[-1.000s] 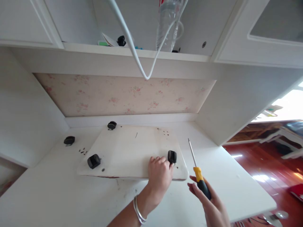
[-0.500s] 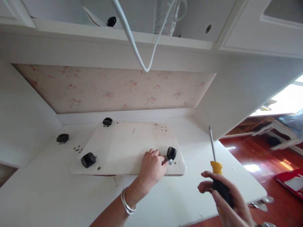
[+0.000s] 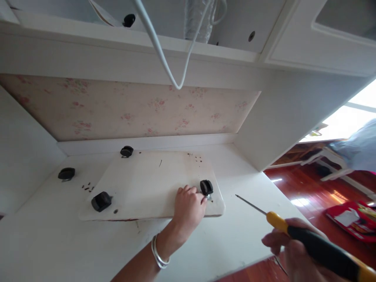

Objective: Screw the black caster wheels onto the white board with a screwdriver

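My left hand rests on a white board, its fingers closed at the base of a black caster wheel near the board's right end. In my right hand is a screwdriver with a yellow and black handle, its thin shaft aimed left toward that caster but apart from it. Two more casters stand at the board's left side, one at the front corner and one at the back corner. A loose caster lies on the desk left of the board, near several small screws.
The board lies on a white desk between side panels. A white cable hangs from the shelf above, where another black caster-like piece sits. A red tray with items is on the wooden floor at right.
My right hand has turned the screwdriver from upright to pointing left, its tip now lower and closer to the board. The caster at my left hand has swivelled. The view has shifted slightly.
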The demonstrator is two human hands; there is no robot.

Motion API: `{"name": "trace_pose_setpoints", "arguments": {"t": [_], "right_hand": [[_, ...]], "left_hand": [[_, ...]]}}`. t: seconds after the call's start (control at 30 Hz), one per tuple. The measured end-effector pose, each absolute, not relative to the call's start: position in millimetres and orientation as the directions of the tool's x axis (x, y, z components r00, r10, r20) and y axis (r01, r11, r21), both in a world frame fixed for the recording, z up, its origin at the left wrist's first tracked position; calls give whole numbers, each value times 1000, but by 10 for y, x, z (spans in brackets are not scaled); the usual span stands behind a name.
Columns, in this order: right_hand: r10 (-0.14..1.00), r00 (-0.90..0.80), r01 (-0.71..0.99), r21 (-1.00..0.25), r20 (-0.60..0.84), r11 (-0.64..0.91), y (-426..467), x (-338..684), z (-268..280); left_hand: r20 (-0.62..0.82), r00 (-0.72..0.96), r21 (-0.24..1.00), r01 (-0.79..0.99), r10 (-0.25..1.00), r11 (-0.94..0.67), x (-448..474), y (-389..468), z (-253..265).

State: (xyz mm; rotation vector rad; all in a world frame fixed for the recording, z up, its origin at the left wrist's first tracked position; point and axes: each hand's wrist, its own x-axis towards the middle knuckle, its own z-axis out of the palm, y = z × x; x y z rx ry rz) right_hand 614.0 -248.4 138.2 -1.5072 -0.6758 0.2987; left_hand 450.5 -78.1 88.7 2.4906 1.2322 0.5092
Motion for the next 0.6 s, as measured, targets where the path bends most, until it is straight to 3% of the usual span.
{"name": "trace_pose_setpoints", "arguments": {"t": [0.1,0.17,0.23,0.6], "right_hand": [[479,821,267,-951,310,158,-2340,6183,1425],[369,858,330,-934,357,136,-2197,6202,1448],[334,884,316,-944,328,93,-2051,6212,1458],[485,853,274,-956,193,-101,-1702,6178,1357]], "left_hand": [[176,560,420,701,810,-576,4494,-752,879],[173,560,416,704,810,-575,4487,-723,866],[167,565,416,703,808,-578,4482,-692,855],[165,590,415,686,791,-598,4488,-679,856]]}}
